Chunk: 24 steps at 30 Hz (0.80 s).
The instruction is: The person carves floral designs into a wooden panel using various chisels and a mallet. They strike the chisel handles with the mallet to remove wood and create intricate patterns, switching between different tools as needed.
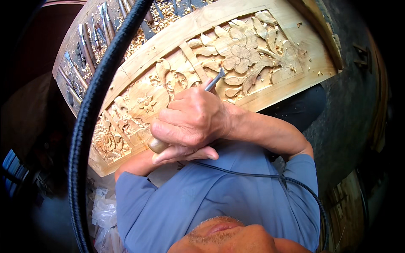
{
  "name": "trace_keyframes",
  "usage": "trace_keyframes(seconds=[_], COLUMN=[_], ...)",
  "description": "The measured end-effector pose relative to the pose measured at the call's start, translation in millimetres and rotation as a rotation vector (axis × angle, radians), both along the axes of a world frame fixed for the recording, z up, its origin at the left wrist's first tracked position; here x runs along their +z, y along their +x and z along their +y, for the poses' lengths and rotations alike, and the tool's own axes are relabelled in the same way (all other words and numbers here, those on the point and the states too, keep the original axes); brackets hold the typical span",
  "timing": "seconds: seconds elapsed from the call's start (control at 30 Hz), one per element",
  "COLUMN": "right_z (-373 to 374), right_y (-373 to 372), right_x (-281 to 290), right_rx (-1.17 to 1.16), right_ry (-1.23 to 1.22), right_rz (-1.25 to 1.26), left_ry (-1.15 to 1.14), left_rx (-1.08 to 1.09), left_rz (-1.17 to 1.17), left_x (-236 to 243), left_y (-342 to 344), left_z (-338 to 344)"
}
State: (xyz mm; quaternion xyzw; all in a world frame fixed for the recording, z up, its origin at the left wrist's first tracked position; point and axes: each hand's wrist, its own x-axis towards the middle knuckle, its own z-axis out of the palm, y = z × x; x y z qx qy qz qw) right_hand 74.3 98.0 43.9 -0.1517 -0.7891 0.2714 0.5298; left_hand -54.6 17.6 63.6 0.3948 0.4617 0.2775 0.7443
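Right hand (192, 122) clenched over left, both gripping one chisel (214, 80) on one carved panel (261, 90).

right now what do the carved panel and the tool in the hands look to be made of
Carved panel: pale bare wood, unfinished by its look, with loose shavings on it. Tool: grey blade, likely steel, with a dull sheen; its rounded butt looks like smooth tan wood, mostly hidden by the hands.
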Motion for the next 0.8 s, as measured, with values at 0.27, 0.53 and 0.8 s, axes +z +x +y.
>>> trace_keyframes(seconds=[0.27,0.53,0.8], right_z=[-4,-2,-4], right_y=[5,0,-2], right_x=[2,-7,-13], right_rx=[-0.003,-0.010,-0.016], right_ry=[-0.032,-0.006,0.033], right_rz=[-0.048,0.019,-0.047], left_ry=[0.037,0.031,0.038], left_rx=[0.008,0.011,0.014], left_rz=[-0.007,-0.013,-0.017], left_x=[-2,-2,-6], left_y=[3,0,-1], left_z=[-1,-2,1])
